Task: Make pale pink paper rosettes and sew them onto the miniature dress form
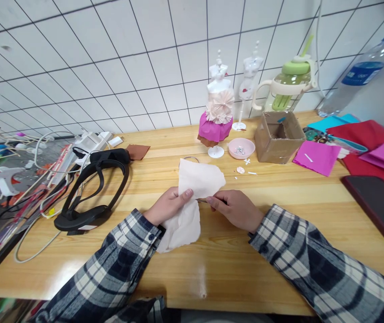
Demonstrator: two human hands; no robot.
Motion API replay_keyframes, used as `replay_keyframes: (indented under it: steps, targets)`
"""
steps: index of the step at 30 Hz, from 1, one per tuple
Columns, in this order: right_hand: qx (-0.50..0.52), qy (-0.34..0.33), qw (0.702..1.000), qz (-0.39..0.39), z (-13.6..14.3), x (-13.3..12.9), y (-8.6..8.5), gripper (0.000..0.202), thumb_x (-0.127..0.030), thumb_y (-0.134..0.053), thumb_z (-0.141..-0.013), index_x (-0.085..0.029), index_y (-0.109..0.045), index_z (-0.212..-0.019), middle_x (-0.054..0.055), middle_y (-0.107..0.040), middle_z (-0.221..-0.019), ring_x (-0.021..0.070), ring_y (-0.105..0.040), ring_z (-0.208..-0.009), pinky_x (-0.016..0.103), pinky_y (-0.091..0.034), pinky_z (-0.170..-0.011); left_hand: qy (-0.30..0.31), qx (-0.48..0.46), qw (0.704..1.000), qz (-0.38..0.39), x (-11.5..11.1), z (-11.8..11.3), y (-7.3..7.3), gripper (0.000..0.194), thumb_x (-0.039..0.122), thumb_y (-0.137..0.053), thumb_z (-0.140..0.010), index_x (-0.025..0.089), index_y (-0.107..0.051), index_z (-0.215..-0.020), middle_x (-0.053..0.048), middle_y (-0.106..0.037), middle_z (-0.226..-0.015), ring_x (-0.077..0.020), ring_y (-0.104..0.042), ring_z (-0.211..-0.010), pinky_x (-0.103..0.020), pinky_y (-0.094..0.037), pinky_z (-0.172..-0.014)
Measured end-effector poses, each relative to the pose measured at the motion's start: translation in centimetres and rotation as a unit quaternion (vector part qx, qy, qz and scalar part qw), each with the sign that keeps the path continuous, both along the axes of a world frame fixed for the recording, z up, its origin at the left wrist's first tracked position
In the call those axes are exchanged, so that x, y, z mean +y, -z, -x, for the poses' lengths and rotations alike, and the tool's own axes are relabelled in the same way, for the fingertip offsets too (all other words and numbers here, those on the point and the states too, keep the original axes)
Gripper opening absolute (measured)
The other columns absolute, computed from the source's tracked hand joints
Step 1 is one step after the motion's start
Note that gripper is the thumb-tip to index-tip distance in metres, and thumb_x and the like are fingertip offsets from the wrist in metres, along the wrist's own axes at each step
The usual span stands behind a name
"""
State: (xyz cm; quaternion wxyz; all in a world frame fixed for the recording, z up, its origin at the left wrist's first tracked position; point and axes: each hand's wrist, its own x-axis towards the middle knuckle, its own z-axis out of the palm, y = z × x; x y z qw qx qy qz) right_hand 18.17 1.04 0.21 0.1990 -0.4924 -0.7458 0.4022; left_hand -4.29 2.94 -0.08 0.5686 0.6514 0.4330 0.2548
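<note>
My left hand (pixel 169 205) pinches a pale pink sheet (pixel 200 177) between thumb and fingers. One part of the sheet rises above the thumb, and a crumpled part hangs down below the hand. At the sheet's right side, my right hand (pixel 235 208) is closed on a thin dark tool, mostly hidden by the fingers and the sheet; its kind is unclear. Behind the hands stands a small dress form (pixel 216 128) with a magenta skirt and pale pink pleated pieces. A pink dish (pixel 242 148) with small bits sits to its right.
A cardboard box (pixel 274 143), a green-lidded jug (pixel 287 85) and a second dress form (pixel 249 78) are at the back. Magenta paper (pixel 317 158) and a phone (pixel 376 208) lie right. A black headset (pixel 92 193) and cables are left. A tiled wall (pixel 158 54) bounds the back.
</note>
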Motion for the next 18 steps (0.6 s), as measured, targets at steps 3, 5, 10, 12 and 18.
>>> replay_keyframes:
  steps: [3, 5, 10, 12, 18]
  targets:
    - [-0.005, 0.003, 1.0, -0.003, -0.01, 0.03, -0.06, 0.049, -0.054, -0.038, -0.093, -0.019, -0.063, -0.068, -0.001, -0.06, -0.061, 0.0121, -0.051, -0.058, 0.025, -0.03, -0.057, 0.011, -0.033, 0.999, -0.016, 0.0, 0.03, -0.32, 0.055, 0.056, -0.062, -0.079, 0.01, -0.068, -0.11, -0.012, -0.071, -0.106, -0.028, -0.061, -0.105, -0.035, -0.045, -0.094]
    - [-0.006, 0.002, 1.0, -0.005, -0.01, 0.03, -0.07, 0.049, -0.053, -0.037, -0.093, -0.019, -0.062, -0.069, -0.001, -0.062, -0.064, 0.0123, -0.052, -0.06, 0.025, -0.031, -0.057, 0.027, -0.048, 0.998, -0.017, 0.01, -0.02, -0.35, 0.054, 0.048, -0.068, -0.077, 0.011, -0.065, -0.116, -0.012, -0.07, -0.11, -0.027, -0.061, -0.107, -0.035, -0.044, -0.095]
    - [-0.007, 0.001, 1.0, -0.017, 0.02, -0.14, 0.02, 0.051, -0.053, -0.034, -0.095, -0.019, -0.064, -0.072, 0.001, -0.065, -0.069, 0.0133, -0.055, -0.064, 0.026, -0.033, -0.059, 0.043, -0.045, 0.998, -0.015, 0.02, -0.28, -0.16, 0.053, 0.039, -0.07, -0.077, 0.012, -0.06, -0.122, -0.011, -0.068, -0.116, -0.0248, -0.059, -0.111, -0.035, -0.043, -0.098]
    - [-0.013, -0.001, 1.0, -0.021, 0.05, -0.21, 0.05, 0.051, -0.053, -0.034, -0.095, -0.019, -0.065, -0.074, 0.001, -0.066, -0.07, 0.0138, -0.055, -0.065, 0.026, -0.033, -0.06, 0.047, -0.036, 0.998, -0.01, -0.05, -0.35, -0.17, 0.052, 0.038, -0.071, -0.076, 0.012, -0.061, -0.12, -0.011, -0.068, -0.114, -0.0243, -0.061, -0.106, -0.035, -0.045, -0.095]
    - [-0.048, -0.009, 0.998, -0.034, 0.13, -0.32, -0.03, 0.052, -0.056, -0.033, -0.094, -0.02, -0.065, -0.076, 0.001, -0.064, -0.067, 0.0136, -0.053, -0.062, 0.026, -0.031, -0.059, 0.052, 0.0, 0.999, -0.005, -0.31, -0.49, -0.42, 0.047, 0.037, -0.071, -0.076, 0.012, -0.064, -0.115, -0.009, -0.072, -0.104, -0.0227, -0.065, -0.093, -0.033, -0.051, -0.084]
